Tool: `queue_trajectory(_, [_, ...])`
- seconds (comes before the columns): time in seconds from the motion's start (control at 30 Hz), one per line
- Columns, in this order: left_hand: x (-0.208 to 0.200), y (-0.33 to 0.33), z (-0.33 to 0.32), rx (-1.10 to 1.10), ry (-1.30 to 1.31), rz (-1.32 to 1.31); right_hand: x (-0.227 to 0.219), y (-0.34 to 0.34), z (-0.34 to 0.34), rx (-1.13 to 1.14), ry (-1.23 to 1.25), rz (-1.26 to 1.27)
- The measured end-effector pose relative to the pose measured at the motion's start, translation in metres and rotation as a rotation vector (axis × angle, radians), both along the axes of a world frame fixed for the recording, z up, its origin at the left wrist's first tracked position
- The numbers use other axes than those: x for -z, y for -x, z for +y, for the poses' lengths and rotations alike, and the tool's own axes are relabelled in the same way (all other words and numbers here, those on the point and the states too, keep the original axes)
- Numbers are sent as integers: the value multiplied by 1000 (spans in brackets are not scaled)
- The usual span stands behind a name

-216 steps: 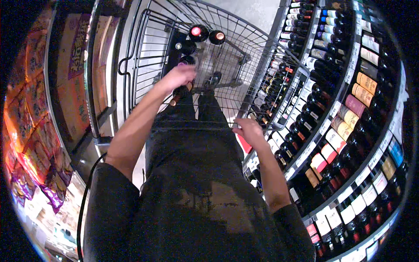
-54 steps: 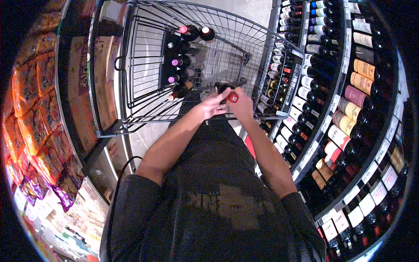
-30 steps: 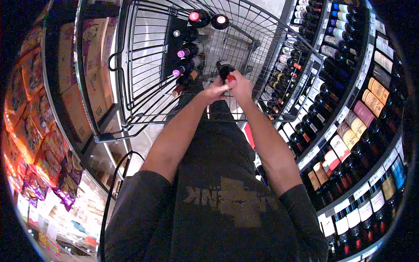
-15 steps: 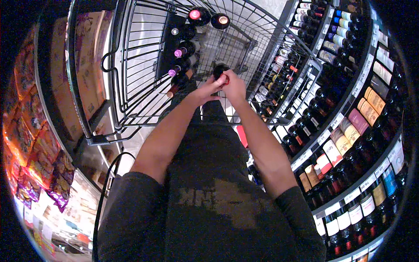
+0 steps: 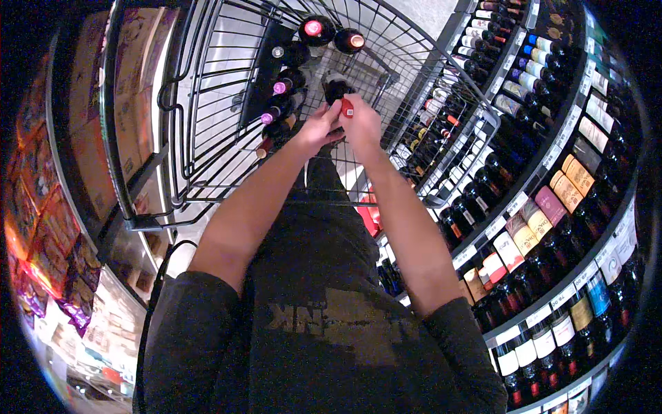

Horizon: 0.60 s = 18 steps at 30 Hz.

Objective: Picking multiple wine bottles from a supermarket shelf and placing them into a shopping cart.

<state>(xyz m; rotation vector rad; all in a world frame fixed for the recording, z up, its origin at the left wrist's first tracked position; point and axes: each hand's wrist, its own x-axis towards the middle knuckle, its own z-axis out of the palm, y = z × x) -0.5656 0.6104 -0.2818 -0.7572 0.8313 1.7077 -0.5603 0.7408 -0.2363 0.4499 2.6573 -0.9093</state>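
In the shopping cart (image 5: 422, 41), I hold a dark wine bottle (image 5: 338, 88) with a red cap, its neck tilted toward me. My right hand (image 5: 362, 124) is closed around the neck just by the cap. Close against it, my left hand (image 5: 318, 130) has its thumb and fingers apart beside the neck; the fingertips are partly hidden. Along the cart's left side lean several bottles, among them one with a pink-purple cap (image 5: 279, 88). Farther in, a bottle with a red-pink top (image 5: 314, 29) and one with an orange-tan top (image 5: 350, 41) stand side by side.
Shelves of wine bottles (image 5: 545, 341) curve along my right, with price strips (image 5: 510, 207) on their edges. At left are brown cartons (image 5: 86, 103) and shiny orange and purple packets (image 5: 52, 228). The cart's black handle bar (image 5: 114, 131) lies between them and the basket.
Both hands have shifted slightly up and left with the bottle. The red cap now shows more plainly, and the left hand has drawn a little apart from the right.
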Motion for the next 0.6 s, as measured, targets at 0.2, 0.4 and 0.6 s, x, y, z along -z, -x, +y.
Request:
queue_trajectory(0.2, [0,28,-1,-25,-18,85,-6,31,-2,46,-57,-116])
queue_trajectory(0.4, [0,44,-1,-16,114,82,-1,48,-6,33,-50,-5])
queue_trajectory(0.6, [10,62,-9,34,6,146,5,62,-10,36,-56,4])
